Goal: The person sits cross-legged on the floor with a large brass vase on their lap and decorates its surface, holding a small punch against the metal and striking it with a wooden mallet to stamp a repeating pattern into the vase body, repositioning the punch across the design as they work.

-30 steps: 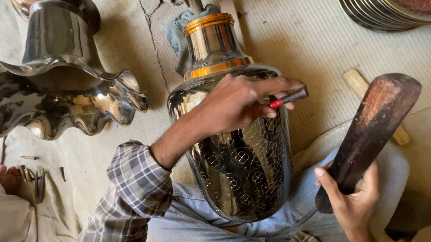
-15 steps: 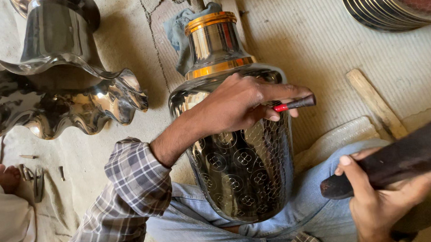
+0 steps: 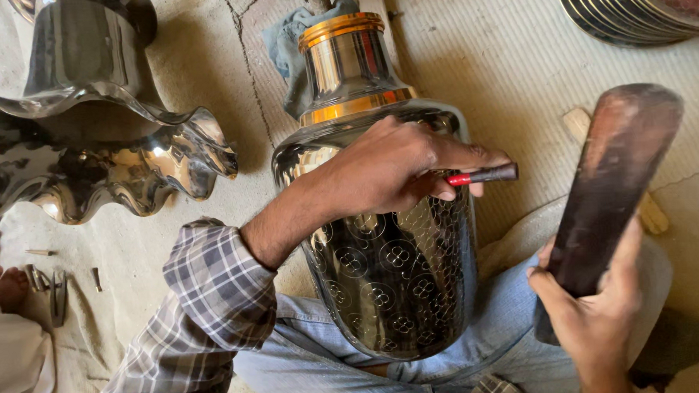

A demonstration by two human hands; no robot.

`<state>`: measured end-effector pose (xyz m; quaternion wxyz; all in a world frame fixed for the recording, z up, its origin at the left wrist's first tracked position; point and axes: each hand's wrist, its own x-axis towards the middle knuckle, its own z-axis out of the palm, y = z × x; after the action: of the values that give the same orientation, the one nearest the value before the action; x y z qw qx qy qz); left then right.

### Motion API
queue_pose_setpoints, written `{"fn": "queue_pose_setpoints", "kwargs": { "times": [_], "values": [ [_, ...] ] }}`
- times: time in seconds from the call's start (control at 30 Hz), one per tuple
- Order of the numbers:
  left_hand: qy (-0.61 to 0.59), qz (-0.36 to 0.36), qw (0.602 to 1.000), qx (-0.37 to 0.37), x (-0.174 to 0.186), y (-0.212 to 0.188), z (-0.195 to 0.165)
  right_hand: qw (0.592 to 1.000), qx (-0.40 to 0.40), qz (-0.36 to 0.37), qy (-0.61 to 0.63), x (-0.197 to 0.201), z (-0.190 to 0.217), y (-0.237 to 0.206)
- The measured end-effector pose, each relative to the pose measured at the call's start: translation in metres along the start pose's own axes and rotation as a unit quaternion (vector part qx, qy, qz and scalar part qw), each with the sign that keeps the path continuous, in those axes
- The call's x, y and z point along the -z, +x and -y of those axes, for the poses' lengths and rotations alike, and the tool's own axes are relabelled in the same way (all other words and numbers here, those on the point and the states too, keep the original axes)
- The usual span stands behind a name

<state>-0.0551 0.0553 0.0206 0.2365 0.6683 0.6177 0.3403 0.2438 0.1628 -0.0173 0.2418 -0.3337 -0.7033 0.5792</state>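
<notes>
While the left hand keeps its grip pinched on the red-tipped punch against the patterned metal vase lying across the person's lap, the right hand, clenched on the dark wooden mallet, has swung it back up from half a second ago, seemingly poised between blows.

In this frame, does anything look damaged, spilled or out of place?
Nothing stands out. The metal vase lies across the lap, its engraving tidy. The left hand holds a punch against it; the right hand holds a wooden mallet raised.
</notes>
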Motion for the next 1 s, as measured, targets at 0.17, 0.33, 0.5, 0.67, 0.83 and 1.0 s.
{"fn": "queue_pose_setpoints", "kwargs": {
  "times": [0.17, 0.33, 0.5, 0.67, 0.83, 1.0],
  "values": [
    [-0.088, 0.048, 0.995, -0.017, -0.001, 0.003, 0.008, 0.998, 0.015, -0.003, -0.055, -0.004, -0.009, -0.014],
    [-0.085, 0.142, 0.986, -0.002, -0.003, 0.01, 0.014, 0.994, 0.019, -0.028, -0.105, -0.016, -0.023, -0.031],
    [-0.106, 0.151, 0.98, -0.068, -0.003, 0.014, 0.014, 0.991, 0.038, -0.026, -0.126, -0.022, -0.042, -0.048],
    [-0.084, 0.164, 0.982, -0.048, 0.004, 0.013, 0.012, 0.997, 0.014, -0.075, 0.005, -0.023, -0.047, -0.061],
    [-0.063, 0.185, 0.98, -0.039, 0.007, 0.017, 0.006, 0.989, 0.067, -0.082, -0.103, -0.023, -0.042, -0.056],
    [-0.069, 0.163, 0.981, -0.077, 0.01, 0.014, 0.003, 0.995, 0.065, -0.056, -0.05, -0.02, -0.034, -0.045]
  ]
}}
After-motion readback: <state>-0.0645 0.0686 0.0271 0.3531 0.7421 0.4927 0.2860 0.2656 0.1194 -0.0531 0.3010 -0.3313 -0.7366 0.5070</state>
